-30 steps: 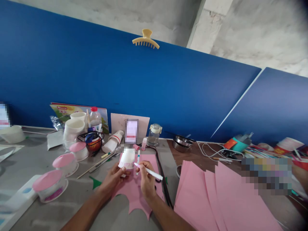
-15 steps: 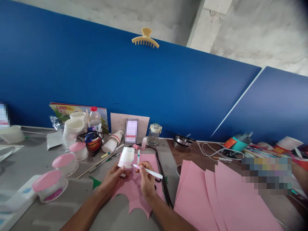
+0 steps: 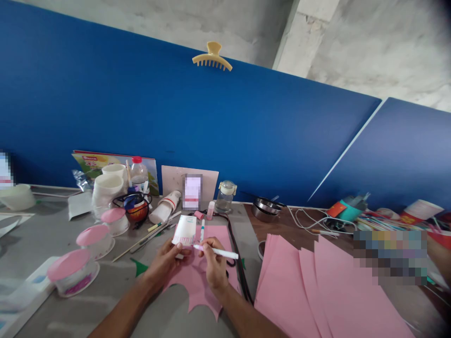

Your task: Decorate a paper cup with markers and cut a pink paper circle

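Observation:
My left hand (image 3: pixel 171 256) is closed round the lower end of a white paper cup (image 3: pixel 185 229), which stands bottom up with its rim toward me. Short pink strokes run along the cup near that rim. Between the fingers of my right hand (image 3: pixel 213 263) is a white marker pen (image 3: pixel 225 254), its pink tip at the cup's lower right edge. Beneath both hands lies a pink paper sheet (image 3: pixel 204 293) with scalloped cut-outs. Another marker with a teal band (image 3: pixel 202 229) rests on the sheet just behind the cup.
Several pink-topped cup pieces (image 3: pixel 94 237) line the left side. Brushes (image 3: pixel 148 239), a pen pot (image 3: pixel 137 209) and a glass jar (image 3: pixel 226 196) stand behind. Pink sheets (image 3: pixel 285 277) are fanned at right, near metal bowls (image 3: pixel 267 209). Another person's hand (image 3: pixel 440 253) shows at far right.
The marker's tip has shifted slightly left and down along the cup's rim. My left hand keeps its hold on the cup almost unmoved.

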`<action>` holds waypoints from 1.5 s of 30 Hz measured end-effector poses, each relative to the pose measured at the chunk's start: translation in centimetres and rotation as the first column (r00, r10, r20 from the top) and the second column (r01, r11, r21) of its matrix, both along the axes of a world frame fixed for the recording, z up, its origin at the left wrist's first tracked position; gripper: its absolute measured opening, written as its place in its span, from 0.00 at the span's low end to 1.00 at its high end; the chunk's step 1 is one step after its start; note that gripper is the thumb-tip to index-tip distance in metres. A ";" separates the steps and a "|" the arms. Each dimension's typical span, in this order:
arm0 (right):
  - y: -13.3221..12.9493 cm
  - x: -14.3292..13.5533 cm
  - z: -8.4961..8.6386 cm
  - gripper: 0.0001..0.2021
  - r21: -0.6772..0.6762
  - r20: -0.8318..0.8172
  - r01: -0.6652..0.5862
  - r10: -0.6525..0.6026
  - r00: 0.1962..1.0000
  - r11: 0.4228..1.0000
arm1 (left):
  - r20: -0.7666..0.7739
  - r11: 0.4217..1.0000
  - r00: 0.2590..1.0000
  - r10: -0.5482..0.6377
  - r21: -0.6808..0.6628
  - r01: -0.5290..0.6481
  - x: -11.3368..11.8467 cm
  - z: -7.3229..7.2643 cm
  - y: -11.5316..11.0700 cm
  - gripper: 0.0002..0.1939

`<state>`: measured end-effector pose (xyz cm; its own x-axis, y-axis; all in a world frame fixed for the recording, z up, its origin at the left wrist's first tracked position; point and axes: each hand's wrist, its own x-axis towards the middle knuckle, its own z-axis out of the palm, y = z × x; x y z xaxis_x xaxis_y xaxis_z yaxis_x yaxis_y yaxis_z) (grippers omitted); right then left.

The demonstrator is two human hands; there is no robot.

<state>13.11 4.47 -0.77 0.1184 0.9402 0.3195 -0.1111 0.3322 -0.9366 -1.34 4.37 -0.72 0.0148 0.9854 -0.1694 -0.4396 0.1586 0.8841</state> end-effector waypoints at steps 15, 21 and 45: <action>0.2 -0.2 -0.5 0.13 -0.004 0.014 0.048 -0.048 0.999 0.999 | -0.040 1.000 0.999 -0.020 -0.004 0.020 -0.2 -0.2 0.1 0.30; 0.2 -0.3 -0.4 0.13 -0.013 -0.001 0.053 -0.053 0.999 0.999 | -0.041 1.000 0.999 -0.001 0.002 0.001 -0.1 0.1 0.2 0.30; 0.3 -0.3 -0.6 0.14 -0.002 -0.013 0.053 -0.053 0.999 0.999 | -0.034 1.000 0.999 -0.028 -0.010 0.028 0.0 0.4 -0.1 0.29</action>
<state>12.82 4.76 -1.35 0.1721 0.9329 0.3165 -0.1057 0.3369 -0.9356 -1.34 4.29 -0.32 0.0365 0.9830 -0.1797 -0.4042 0.1790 0.8970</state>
